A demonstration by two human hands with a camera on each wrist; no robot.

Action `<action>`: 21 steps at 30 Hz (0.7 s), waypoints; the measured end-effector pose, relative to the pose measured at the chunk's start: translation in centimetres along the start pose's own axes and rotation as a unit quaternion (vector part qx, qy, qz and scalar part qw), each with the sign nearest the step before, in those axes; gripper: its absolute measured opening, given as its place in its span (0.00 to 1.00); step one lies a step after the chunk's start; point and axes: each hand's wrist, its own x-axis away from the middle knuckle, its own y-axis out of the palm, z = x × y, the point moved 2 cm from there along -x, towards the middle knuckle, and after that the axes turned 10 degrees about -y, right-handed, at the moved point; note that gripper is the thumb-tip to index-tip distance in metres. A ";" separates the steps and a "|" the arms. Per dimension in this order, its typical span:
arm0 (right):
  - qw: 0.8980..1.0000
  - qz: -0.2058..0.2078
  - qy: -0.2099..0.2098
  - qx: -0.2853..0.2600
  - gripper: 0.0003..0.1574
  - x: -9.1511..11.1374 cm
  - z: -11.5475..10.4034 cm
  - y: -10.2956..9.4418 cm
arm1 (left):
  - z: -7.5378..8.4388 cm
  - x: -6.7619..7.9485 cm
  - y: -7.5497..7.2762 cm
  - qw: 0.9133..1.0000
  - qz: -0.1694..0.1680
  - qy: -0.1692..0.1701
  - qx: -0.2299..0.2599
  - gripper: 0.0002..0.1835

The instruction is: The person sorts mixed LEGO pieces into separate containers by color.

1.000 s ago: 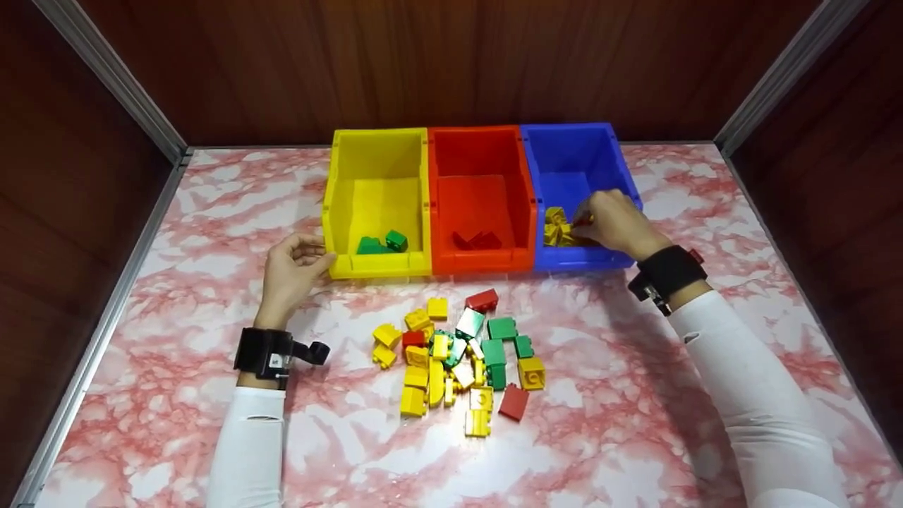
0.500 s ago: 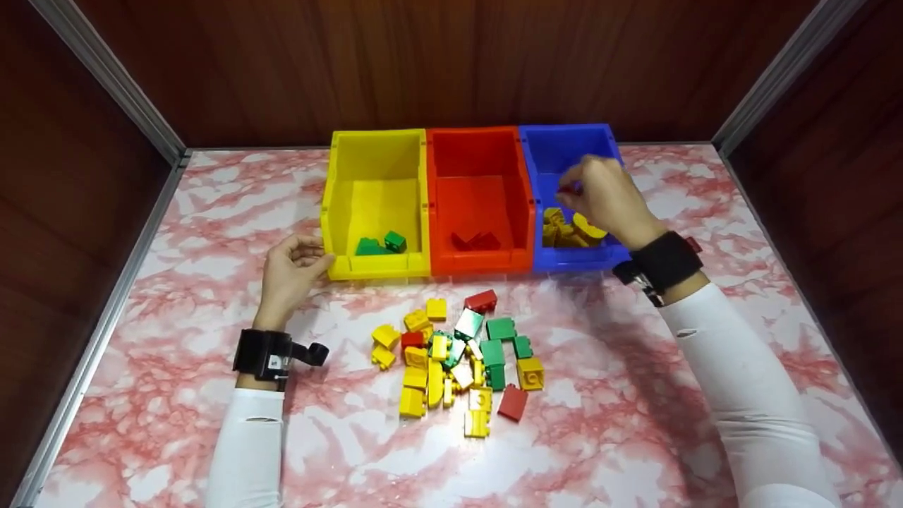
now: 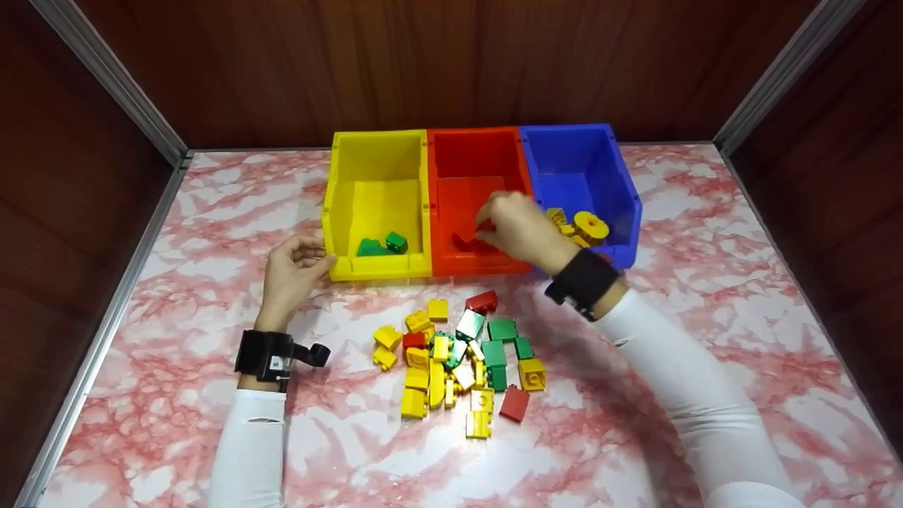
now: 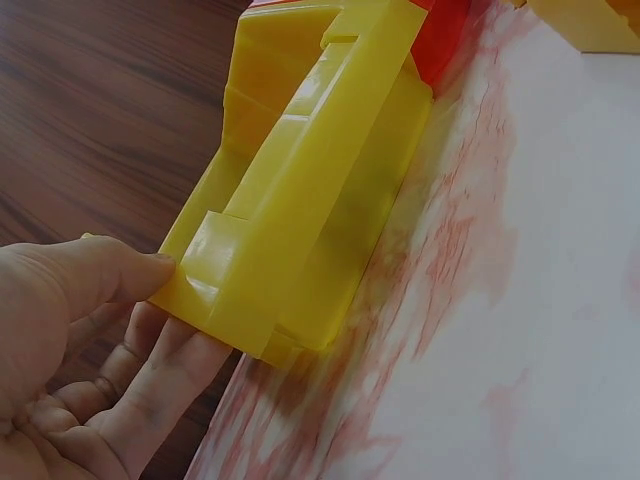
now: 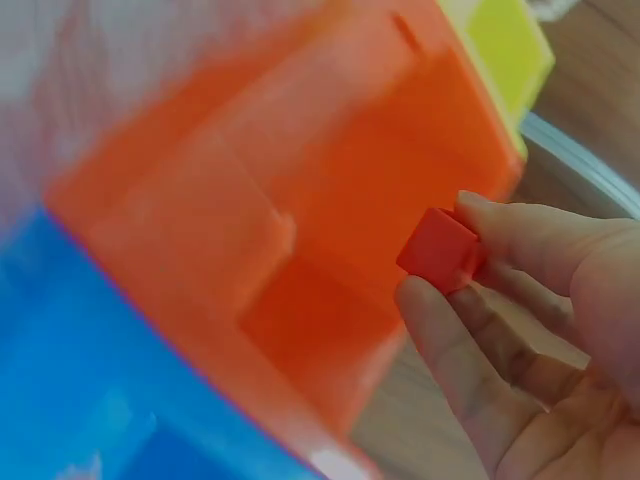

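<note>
My left hand [image 3: 289, 275] pinches the front left corner of the yellow bin [image 3: 381, 265]; in the left wrist view the thumb lies on the corner of the yellow bin [image 4: 300, 220] with fingers under it. Over the red bin [image 3: 481, 264] is my right hand [image 3: 523, 227]. The right wrist view shows it holding a small red brick [image 5: 438, 248] between thumb and fingertips, above the inside of the red bin [image 5: 340, 310]. Red bricks [image 3: 464, 241] lie at the front of that bin, partly hidden by the hand. Green bricks [image 3: 396, 242] sit in the yellow bin.
At the right of the row, the blue bin [image 3: 630, 212] holds yellow pieces, among them a round one [image 3: 591, 228]. A loose pile of yellow, green and red bricks [image 3: 494, 353] spreads over the marbled table [image 3: 176, 437] in front. A wood-grain wall [image 3: 480, 63] stands behind.
My right hand has risen from among the yellow pieces in the blue bin and moved left over the red bin, carrying the red brick. The left hand has stayed at the yellow bin's corner.
</note>
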 end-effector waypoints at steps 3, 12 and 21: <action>1.000 -0.025 0.009 0.002 0.08 -0.2 0.2 1.7 | 0.0 0.0 0.0 1.000 -0.001 -0.001 0.003 0.17; 0.999 -0.041 0.011 0.006 0.16 0.1 0.2 2.5 | 0.1 0.1 -0.1 1.000 -0.003 -0.004 -0.004 0.17; 0.998 -0.009 -0.064 0.008 0.35 4.2 -2.2 -0.7 | 0.1 0.1 0.0 1.000 -0.002 0.003 -0.002 0.17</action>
